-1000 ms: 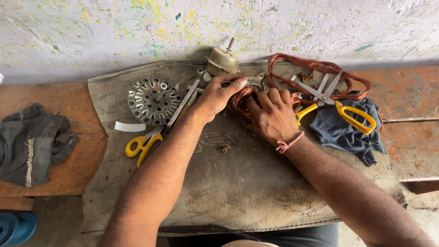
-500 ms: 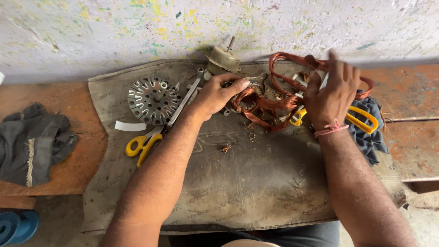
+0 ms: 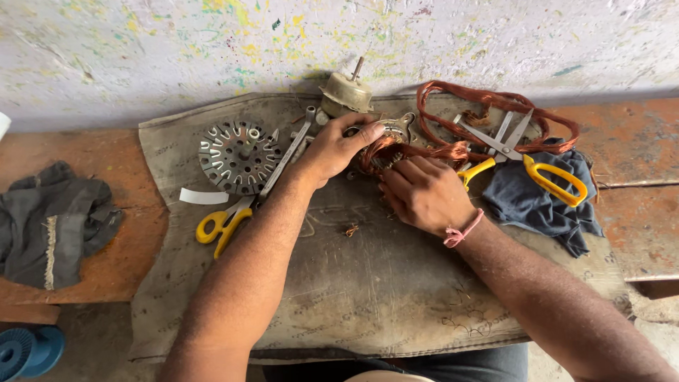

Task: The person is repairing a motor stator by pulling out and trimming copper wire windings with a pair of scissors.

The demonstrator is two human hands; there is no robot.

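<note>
Workbench mat (image 3: 368, 283): hands (image 3: 424, 194) on copper-wound stator (image 3: 385, 148)

Paint-flecked wall (image 3: 141, 42) (whitish), worn wooden bench (image 3: 636, 141)

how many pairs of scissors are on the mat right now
2. One pair of scissors lies left of the left hand's forearm; the other pair lies right of the right hand, partly on a dark cloth.

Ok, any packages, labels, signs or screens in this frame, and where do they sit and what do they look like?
No packages, signs or screens.
White strip: a blank flat label-like slip, at the mat's left edge, beside the slotted metal disc and above the yellow-handled scissors; whether it bears print cannot be told.
</note>
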